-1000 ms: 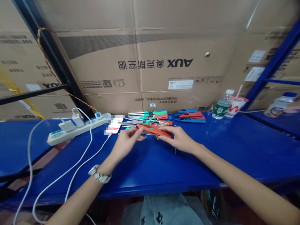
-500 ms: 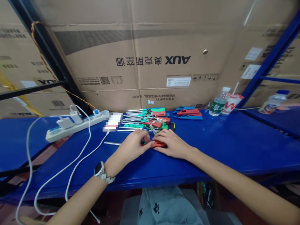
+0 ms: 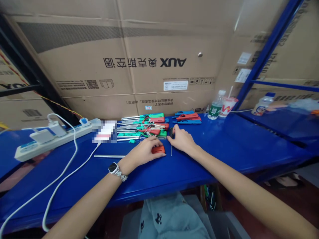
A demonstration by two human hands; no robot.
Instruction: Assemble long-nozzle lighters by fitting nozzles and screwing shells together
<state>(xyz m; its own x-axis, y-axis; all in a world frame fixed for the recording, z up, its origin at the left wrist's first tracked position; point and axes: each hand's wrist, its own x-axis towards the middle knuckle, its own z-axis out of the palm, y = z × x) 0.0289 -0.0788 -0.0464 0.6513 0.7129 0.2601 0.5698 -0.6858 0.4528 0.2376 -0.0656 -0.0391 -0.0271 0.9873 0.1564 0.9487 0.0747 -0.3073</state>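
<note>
My left hand [image 3: 147, 151] is closed round a red lighter handle [image 3: 158, 150] on the blue table, its long metal tube [image 3: 108, 156] pointing left. My right hand [image 3: 181, 137] grips the dark handle of a screwdriver [image 3: 171, 149], whose thin shaft points down toward the table edge, just right of the red handle. Behind my hands lies a pile of green and red lighters [image 3: 152, 119] with metal tubes toward the left. A small green piece [image 3: 132, 141] rests in front of the pile. Blue and red handles [image 3: 188, 117] are stacked at the back right.
A white power strip [image 3: 59, 139] with plugs and cables stands at the left, beside a blurred phone [image 3: 106, 131]. A water bottle [image 3: 213, 109], a red and white cup [image 3: 227, 108] and another bottle [image 3: 263, 104] stand at the right. Cardboard [image 3: 149, 39] backs the table.
My right hand has left the red handle and taken hold of the screwdriver. My left hand stays on the red handle. The view has shifted to the right.
</note>
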